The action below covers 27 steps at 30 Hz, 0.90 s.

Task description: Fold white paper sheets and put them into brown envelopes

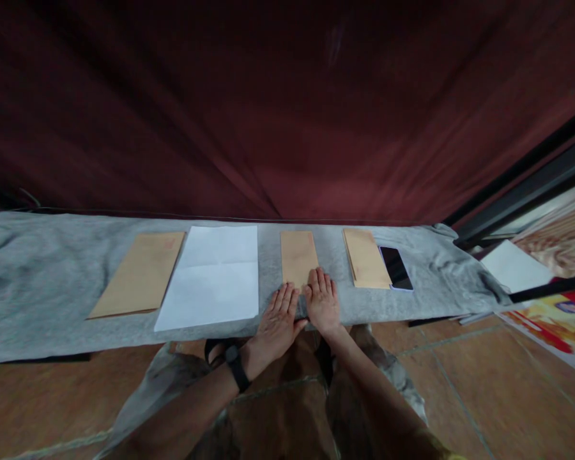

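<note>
small reddish print is showing on the brown kraft envelope (299,255) at the centre of the frame, but it is too small to read. one such envelope is lying there, looking flat, narrow and smooth, its long sides pointing up the frame. the left hand (278,326) and the right hand (322,303) are resting palm down at its lower end, fingers stretched out, both unclenched and grasping nothing. one stack of kraft envelopes (367,259) is lying right of centre, just beside one smartphone (397,268) with a dark screen. left of centre, one white paper sheet (211,281) with a faint crease is lying next to a larger kraft envelope (140,275), which is also bearing reddish print. all these are lying on a grey cloth (441,268). one black wristwatch (237,369) is circling the left wrist.
</note>
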Tool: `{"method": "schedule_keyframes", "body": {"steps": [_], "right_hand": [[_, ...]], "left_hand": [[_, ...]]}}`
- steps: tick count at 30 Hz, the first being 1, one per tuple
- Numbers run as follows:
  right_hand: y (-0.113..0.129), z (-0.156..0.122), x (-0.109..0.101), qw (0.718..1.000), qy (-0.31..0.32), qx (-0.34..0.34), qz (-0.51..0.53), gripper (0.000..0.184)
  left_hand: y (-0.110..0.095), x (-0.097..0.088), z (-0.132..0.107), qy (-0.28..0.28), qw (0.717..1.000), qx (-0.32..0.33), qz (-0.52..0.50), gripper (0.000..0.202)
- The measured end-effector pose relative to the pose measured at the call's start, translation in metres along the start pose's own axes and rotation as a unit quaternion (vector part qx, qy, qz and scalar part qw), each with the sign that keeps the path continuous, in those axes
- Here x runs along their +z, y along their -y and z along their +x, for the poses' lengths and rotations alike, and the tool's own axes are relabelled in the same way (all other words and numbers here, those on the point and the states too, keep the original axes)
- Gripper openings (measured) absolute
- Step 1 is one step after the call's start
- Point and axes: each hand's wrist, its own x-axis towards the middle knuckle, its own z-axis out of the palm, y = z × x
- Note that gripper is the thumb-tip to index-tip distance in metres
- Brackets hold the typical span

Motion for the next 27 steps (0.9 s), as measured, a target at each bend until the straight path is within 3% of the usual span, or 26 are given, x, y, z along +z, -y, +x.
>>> {"method": "schedule_keyframes", "body": {"steps": [5, 15, 27], "right_hand": [[-0.014, 0.001, -0.003, 0.999, 0.016, 0.037, -0.024, 0.054], [-0.033, 0.004, -0.01, 0.998, 0.041, 0.044, -0.02, 0.052], [-0.039, 0.01, -0.024, 0.995, 0.033, 0.088, 0.031, 0.043]], "left_hand": [[-0.003, -0.003, -0.003, -0.002, 1.0, -0.015, -0.002, 0.077], [-0.026, -0.003, 0.0, 0.027, 0.992, -0.115, 0.04, 0.094], [-0.031, -0.006, 0.004, 0.049, 0.992, -0.106, 0.056, 0.107]]}}
